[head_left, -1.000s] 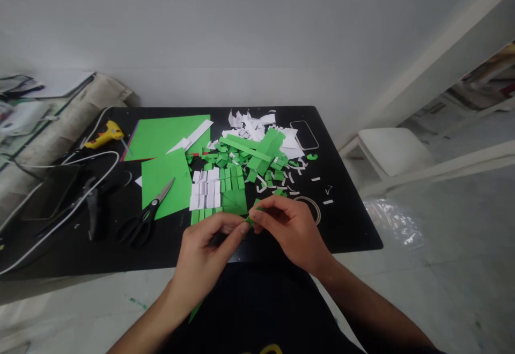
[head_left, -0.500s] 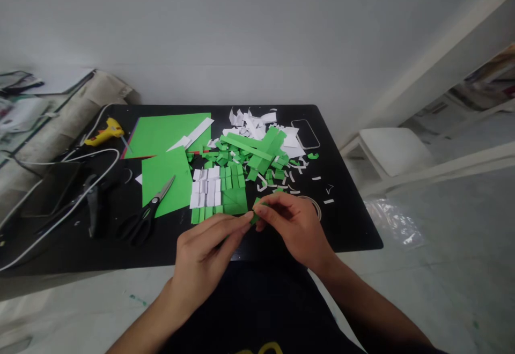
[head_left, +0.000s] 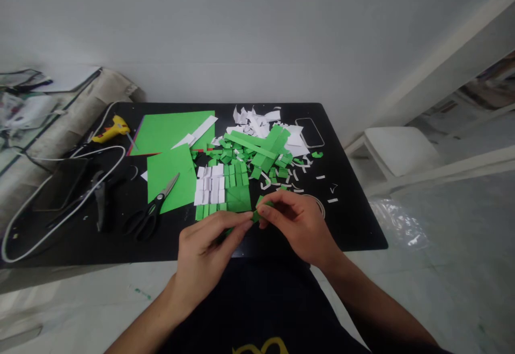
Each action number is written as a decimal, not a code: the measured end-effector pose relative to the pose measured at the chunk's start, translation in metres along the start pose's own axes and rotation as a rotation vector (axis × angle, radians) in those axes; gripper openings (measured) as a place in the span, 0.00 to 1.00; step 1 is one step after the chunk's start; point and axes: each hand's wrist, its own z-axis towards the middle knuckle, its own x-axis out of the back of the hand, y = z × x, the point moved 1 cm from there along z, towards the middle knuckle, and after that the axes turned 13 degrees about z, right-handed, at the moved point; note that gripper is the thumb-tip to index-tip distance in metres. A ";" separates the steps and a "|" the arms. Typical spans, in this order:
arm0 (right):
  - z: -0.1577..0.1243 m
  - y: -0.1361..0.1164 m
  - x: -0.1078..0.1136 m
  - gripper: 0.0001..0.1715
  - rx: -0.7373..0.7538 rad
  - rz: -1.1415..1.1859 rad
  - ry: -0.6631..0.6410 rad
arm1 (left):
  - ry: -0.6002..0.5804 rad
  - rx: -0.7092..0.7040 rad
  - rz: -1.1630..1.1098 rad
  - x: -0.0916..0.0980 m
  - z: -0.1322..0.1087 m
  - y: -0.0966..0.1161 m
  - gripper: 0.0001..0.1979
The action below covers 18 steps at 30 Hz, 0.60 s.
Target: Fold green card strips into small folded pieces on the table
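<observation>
Black surface [head_left: 358,225], rounded corners, pushed up against a pale wall [head_left: 249,27]. Small green paper piece [head_left: 256,216] is above the near edge, between both hands. Left hand [head_left: 209,244]: thumb and index pinching its left end. Right hand [head_left: 295,222]: thumb and fingers pinching the other end.

Just beyond the hands: paper grid [head_left: 212,186], folded white and green strips on a green backing. Behind it, heap of green scraps [head_left: 267,153] with white scraps [head_left: 257,120] at the back. Clear case-like outline [head_left: 309,133] to the right of the heap; ring [head_left: 321,205] partly behind right hand.

Left side: two green sheets, scissors [head_left: 160,198] lying part on the nearer sheet [head_left: 171,174], blades slightly apart or closed, can't tell. Yellow glue gun [head_left: 115,130] far left, white cable [head_left: 32,252] looping nearby, dark-handled tool [head_left: 100,206] inside the loop.

Room: white stool [head_left: 394,147] right, crumpled clear plastic [head_left: 402,228] on the pale floor [head_left: 462,300].
</observation>
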 end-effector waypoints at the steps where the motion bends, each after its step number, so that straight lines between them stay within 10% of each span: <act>1: 0.000 0.001 -0.001 0.10 -0.008 0.004 0.004 | -0.005 0.041 0.012 0.000 0.001 0.000 0.08; 18: -0.002 0.004 0.001 0.07 0.003 -0.081 -0.043 | -0.085 0.091 0.035 0.005 0.009 0.000 0.04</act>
